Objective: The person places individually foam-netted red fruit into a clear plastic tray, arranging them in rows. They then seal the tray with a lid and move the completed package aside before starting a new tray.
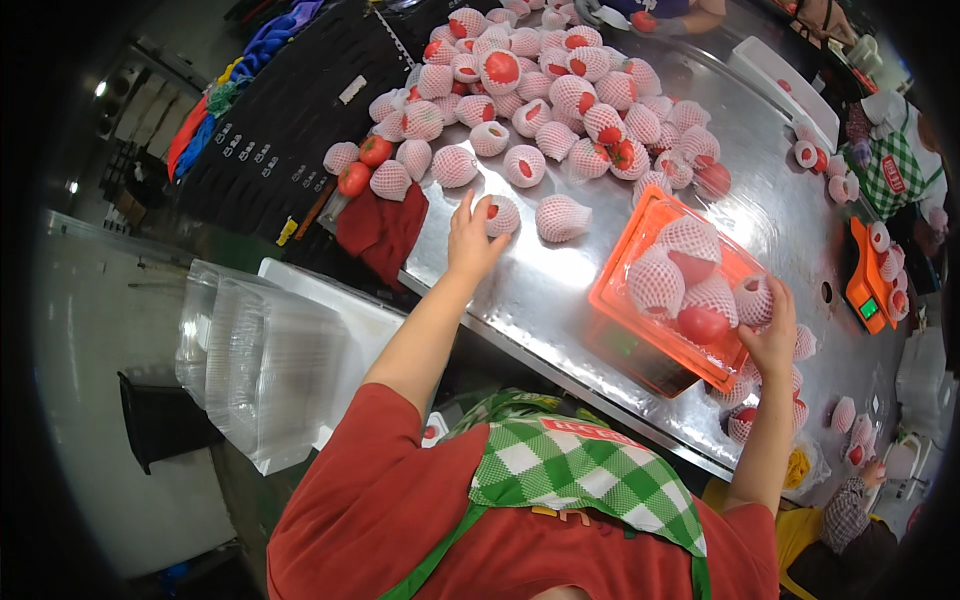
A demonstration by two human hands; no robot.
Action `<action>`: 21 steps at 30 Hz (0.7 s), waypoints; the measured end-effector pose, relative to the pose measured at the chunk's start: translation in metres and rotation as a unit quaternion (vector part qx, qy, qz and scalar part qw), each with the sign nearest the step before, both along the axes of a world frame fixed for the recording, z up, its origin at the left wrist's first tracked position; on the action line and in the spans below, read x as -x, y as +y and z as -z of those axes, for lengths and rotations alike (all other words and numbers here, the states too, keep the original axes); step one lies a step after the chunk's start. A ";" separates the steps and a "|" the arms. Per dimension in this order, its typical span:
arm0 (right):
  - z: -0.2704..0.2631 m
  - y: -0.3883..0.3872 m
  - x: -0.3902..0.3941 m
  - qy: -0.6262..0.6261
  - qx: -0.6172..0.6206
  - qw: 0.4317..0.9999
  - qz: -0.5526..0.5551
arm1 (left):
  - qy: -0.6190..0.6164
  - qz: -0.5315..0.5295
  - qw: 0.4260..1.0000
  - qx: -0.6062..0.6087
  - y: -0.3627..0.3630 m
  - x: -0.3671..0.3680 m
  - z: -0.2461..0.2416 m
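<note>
My left hand (477, 232) is at a tomato in a pink foam net (503, 216) on the steel table (517, 300), fingers spread around its near left side. My right hand (771, 330) grips another foam-netted tomato (752, 300) at the right edge of an orange scale (611, 274). On top of the scale lies a clear plastic tray holding several netted tomatoes (655, 281). Between my hands another netted tomato (562, 218) rests on the table. Farther back is a large heap of netted tomatoes (536, 97).
Stacked clear plastic trays (255, 360) stand at the left by a white foam box (330, 300). A dark red cloth (382, 229) hangs over the table corner. Co-workers (892, 157) are across and to the right, near another orange scale (866, 277).
</note>
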State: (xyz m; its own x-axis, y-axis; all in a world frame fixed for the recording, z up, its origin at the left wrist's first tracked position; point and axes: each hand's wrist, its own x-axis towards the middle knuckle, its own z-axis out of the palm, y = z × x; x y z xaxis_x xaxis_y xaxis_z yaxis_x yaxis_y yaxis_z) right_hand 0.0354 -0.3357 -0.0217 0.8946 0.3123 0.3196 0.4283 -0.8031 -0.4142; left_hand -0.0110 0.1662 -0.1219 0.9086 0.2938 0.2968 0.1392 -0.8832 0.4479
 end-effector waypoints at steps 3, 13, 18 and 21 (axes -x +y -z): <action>0.022 -0.012 -0.003 0.068 -0.311 0.946 0.063 | 0.091 0.022 0.996 0.011 0.005 -0.018 0.020; 0.136 -0.147 -0.070 0.025 -0.305 0.879 0.366 | 0.075 0.002 0.509 0.858 0.026 -0.016 0.001; 0.189 -0.148 -0.087 0.064 -0.036 0.942 0.327 | 0.068 0.115 0.305 0.943 -0.035 0.010 -0.048; 0.167 -0.141 -0.090 0.078 -0.036 0.937 0.338 | 0.074 0.135 0.298 0.942 -0.056 0.015 -0.057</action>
